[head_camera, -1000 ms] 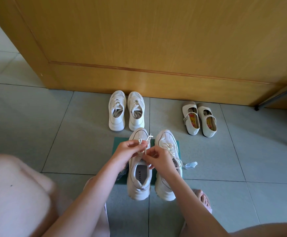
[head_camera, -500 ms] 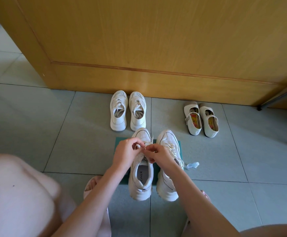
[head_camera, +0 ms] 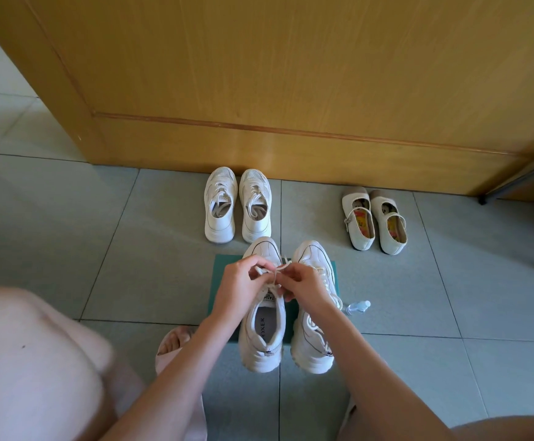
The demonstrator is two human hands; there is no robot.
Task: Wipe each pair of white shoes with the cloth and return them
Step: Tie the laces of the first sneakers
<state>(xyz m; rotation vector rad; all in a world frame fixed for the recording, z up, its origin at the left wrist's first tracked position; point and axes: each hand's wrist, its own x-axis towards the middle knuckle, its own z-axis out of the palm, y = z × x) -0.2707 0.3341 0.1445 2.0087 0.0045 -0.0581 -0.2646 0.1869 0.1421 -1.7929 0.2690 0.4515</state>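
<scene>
both hands (head_camera: 275, 286) pinching sneaker (head_camera: 263, 319) laces (head_camera: 273, 275)

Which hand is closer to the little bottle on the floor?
Right. The right hand, pinching the laces, is up-left of the bottle; the left hand lies farther left.

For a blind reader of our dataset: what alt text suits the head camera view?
A left hand and right hand pinch the laces of a white sneaker whose pair stands on a green cloth on floor tiles. Behind, a laced pair and a strap pair stand by a wooden door.
</scene>
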